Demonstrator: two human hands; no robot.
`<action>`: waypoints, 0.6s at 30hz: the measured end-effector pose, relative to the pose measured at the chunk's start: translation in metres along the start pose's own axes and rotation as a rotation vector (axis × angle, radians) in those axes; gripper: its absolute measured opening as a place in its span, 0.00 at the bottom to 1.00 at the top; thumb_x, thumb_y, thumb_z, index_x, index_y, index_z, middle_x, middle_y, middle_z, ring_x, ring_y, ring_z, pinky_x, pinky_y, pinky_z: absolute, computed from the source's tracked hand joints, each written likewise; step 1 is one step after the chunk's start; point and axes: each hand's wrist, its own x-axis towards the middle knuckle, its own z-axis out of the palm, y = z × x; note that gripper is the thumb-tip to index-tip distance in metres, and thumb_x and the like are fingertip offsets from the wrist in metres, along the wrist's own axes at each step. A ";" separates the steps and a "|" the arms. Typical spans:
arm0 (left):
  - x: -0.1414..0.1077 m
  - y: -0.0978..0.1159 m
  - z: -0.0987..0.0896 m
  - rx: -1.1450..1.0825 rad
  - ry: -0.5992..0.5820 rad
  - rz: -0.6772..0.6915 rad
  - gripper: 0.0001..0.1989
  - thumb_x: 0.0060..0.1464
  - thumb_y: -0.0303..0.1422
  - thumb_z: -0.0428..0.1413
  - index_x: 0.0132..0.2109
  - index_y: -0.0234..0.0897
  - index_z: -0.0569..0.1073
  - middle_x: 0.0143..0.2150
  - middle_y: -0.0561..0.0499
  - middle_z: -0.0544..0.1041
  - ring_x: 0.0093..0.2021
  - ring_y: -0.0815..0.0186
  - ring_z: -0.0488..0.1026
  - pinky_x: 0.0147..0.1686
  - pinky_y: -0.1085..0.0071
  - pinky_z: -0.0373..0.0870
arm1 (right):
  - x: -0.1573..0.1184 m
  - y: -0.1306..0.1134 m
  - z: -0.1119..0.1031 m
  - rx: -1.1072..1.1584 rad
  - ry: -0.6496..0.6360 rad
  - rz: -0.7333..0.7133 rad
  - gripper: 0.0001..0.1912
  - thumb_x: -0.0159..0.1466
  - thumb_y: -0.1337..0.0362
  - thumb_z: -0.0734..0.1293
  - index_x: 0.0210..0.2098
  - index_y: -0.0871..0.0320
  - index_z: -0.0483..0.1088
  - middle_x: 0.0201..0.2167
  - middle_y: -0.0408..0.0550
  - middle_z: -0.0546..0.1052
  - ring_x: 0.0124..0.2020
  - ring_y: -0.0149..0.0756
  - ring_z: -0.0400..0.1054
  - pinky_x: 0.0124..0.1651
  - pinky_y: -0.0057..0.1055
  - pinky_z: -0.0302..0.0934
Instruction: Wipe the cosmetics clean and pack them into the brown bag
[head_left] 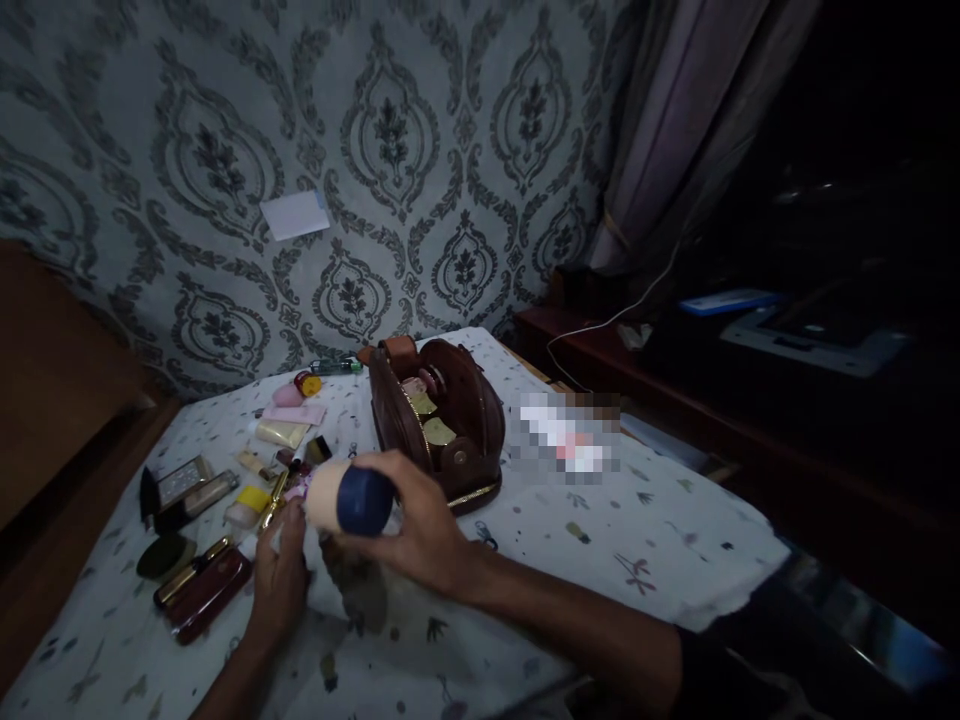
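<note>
My right hand [424, 525] grips a rounded container [349, 498], beige at its left end and dark blue at its right, held on its side above the cloth. Close to the container's left end is my left hand [281, 565], its fingers near a gold tube [274, 498]; whether they hold anything is unclear. Behind my right hand stands an open brown bag [487, 440], with pale yellow and pink items visible inside. Cosmetics lie spread at the left, among them a yellow-capped bottle [249, 505], a dark red case [208, 595] and a pink tube [296, 413].
A white patterned cloth [600, 560] covers the surface. Right of the bag lies a blurred-out item [566, 438]. A patterned wall [420, 150] rises behind, and a white cable [615, 315] hangs at the right beside a dark red ledge [547, 320].
</note>
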 end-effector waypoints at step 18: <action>0.002 0.012 0.001 0.044 -0.173 0.045 0.26 0.58 0.55 0.48 0.31 0.37 0.75 0.24 0.51 0.74 0.24 0.63 0.69 0.24 0.70 0.66 | 0.152 0.053 -0.110 -1.104 -0.475 0.107 0.25 0.58 0.55 0.69 0.52 0.57 0.66 0.45 0.53 0.76 0.43 0.45 0.70 0.38 0.31 0.57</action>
